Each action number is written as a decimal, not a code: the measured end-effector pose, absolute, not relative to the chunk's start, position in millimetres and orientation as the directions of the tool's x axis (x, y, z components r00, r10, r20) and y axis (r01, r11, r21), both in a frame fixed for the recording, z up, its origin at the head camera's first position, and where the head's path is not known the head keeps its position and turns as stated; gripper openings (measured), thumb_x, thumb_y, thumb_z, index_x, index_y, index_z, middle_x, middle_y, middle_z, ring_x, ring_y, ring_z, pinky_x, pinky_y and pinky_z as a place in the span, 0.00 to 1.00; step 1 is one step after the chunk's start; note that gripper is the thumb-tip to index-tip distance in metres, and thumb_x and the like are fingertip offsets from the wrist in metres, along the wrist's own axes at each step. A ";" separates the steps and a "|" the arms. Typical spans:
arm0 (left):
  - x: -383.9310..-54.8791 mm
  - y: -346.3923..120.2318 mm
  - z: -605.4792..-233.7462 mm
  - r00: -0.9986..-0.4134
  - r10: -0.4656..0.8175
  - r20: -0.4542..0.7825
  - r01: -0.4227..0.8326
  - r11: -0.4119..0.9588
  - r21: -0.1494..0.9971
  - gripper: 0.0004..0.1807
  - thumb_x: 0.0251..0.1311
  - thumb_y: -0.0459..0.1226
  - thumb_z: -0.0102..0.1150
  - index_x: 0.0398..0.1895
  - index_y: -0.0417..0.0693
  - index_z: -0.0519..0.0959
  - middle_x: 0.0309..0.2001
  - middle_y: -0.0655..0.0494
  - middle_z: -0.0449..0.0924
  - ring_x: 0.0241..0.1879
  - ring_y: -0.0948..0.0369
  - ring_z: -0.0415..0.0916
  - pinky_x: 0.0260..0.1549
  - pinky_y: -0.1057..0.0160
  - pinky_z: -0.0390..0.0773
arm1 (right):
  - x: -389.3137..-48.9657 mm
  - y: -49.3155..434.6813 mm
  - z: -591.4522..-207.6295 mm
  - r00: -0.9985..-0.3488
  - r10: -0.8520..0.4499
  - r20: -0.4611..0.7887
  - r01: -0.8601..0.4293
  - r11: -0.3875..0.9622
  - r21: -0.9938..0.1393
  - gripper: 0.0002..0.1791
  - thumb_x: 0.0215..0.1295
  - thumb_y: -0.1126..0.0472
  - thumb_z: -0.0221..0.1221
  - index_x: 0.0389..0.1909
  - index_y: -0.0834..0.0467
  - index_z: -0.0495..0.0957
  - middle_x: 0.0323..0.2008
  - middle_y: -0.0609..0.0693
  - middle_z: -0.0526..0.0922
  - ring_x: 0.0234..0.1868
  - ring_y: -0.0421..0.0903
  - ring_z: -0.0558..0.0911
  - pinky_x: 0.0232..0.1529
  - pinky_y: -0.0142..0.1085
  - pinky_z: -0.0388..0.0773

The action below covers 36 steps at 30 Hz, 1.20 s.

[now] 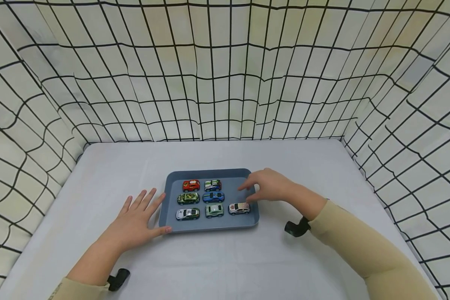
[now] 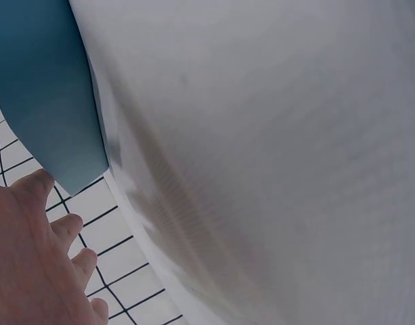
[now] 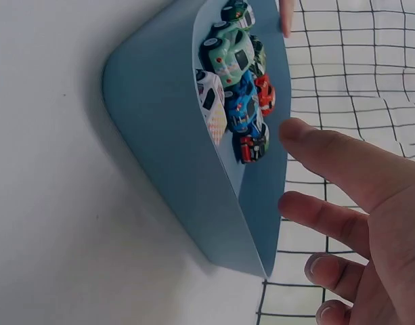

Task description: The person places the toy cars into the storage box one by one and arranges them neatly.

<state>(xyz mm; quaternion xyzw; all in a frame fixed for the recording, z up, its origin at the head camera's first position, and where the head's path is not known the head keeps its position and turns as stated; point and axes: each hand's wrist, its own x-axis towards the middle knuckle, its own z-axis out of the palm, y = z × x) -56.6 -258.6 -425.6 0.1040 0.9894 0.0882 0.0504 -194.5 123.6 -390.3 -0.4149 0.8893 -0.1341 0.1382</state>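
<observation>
A blue-grey tray (image 1: 210, 229) holds several toy cars in rows. The back row has a red car (image 1: 191, 186) and a white-and-blue car (image 1: 212, 185). Behind the front row sit a camouflage-green car (image 1: 188, 198) and a blue car (image 1: 213, 197). In front are a silver-white car (image 1: 188, 214), a mint-green car (image 1: 214, 211) and a white patterned car (image 1: 239, 208). My left hand (image 1: 133, 223) lies with spread fingers at the tray's left edge, its thumb by the rim. Above the tray's right side hovers my right hand (image 1: 271, 185), thumb and index finger apart, holding nothing.
A white-covered table (image 1: 225, 262) lies under the tray. Black netting (image 1: 228, 75) over pale walls encloses the back and both sides. Black wrist cameras hang at the left cuff (image 1: 118, 280) and the right cuff (image 1: 298, 228).
</observation>
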 end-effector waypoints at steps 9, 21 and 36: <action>-56.1 -259.5 -427.3 -0.974 0.211 -0.081 0.194 0.965 0.178 0.59 0.50 0.76 0.51 0.78 0.49 0.55 0.77 0.38 0.48 0.75 0.37 0.42 0.70 0.31 0.38 | -196.5 154.3 -390.9 -0.681 -0.722 -0.121 -0.648 0.671 -0.361 0.23 0.57 0.47 0.71 0.55 0.44 0.84 0.40 0.42 0.84 0.43 0.47 0.81 0.44 0.38 0.78; -56.8 -260.2 -427.4 -0.973 0.209 -0.094 0.190 0.966 0.173 0.60 0.50 0.76 0.51 0.79 0.49 0.54 0.77 0.38 0.47 0.75 0.37 0.41 0.70 0.32 0.38 | -193.7 223.4 -397.9 -0.772 -0.611 -0.176 -0.516 0.763 -0.389 0.21 0.58 0.50 0.71 0.54 0.45 0.85 0.46 0.44 0.84 0.47 0.47 0.80 0.45 0.43 0.79; -56.7 -257.4 -424.6 -0.975 0.201 -0.097 0.181 0.967 0.181 0.59 0.50 0.75 0.53 0.78 0.49 0.55 0.77 0.38 0.47 0.75 0.37 0.41 0.70 0.31 0.38 | -189.1 294.7 -390.6 -0.816 -0.499 -0.291 -0.373 0.840 -0.393 0.18 0.62 0.52 0.68 0.54 0.49 0.85 0.52 0.51 0.82 0.40 0.48 0.81 0.37 0.41 0.81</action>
